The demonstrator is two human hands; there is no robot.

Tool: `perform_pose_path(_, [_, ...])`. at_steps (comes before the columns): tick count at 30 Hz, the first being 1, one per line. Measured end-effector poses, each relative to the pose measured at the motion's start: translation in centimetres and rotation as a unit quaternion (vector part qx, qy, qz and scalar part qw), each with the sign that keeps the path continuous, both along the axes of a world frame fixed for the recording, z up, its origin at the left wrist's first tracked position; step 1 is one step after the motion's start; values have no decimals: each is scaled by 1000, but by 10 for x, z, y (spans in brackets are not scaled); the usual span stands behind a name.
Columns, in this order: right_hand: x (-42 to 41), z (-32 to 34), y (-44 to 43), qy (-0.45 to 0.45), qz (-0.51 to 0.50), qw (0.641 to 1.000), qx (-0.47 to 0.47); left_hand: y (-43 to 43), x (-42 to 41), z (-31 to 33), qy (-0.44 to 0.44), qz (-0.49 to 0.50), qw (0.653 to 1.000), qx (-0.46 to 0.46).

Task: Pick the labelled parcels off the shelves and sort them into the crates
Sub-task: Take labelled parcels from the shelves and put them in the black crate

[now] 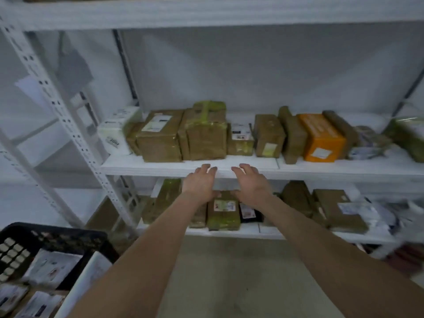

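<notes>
Both my arms reach forward toward the white shelf (pixel 229 167). My left hand (pixel 200 183) and my right hand (pixel 251 185) hover side by side at the shelf's front edge, fingers relaxed and holding nothing. On the shelf stands a row of brown taped parcels: one with a white label (pixel 160 136), a tall one with green tape (pixel 205 131), a small labelled one (pixel 241 140), and an orange box (pixel 321 137). On the lower shelf, beneath my hands, lies a brown parcel with a label (pixel 223 211).
A black crate (pixel 57 237) at the lower left holds white bagged parcels (pixel 51 268). The perforated white upright (pixel 68 125) stands at the left. More brown parcels (pixel 335 207) and white bags lie on the lower shelf at the right. Bare floor (pixel 229 271) lies below.
</notes>
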State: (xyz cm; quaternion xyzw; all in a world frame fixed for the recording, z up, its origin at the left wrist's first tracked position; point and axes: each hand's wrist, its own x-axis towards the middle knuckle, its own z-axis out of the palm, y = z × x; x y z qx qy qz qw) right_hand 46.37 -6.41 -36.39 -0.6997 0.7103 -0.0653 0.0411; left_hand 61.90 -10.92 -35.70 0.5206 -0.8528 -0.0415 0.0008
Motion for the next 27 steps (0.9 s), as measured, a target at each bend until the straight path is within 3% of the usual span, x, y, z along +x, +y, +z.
perform_pose_path(6, [-115, 82, 65, 16, -66, 994, -87, 50, -124, 90, 38, -77, 992, -91])
perform_pose_path(14, [-215, 184, 110, 40, -117, 973, -194, 77, -230, 196, 77, -140, 969, -188])
perform_pose_path(23, [-276, 301, 72, 42, -123, 933, -336, 40, -290, 312, 175, -140, 905, -362])
perform_pose_path(27, [-282, 338, 19, -47, -113, 929, -350, -8, -297, 344, 253, -70, 892, -367])
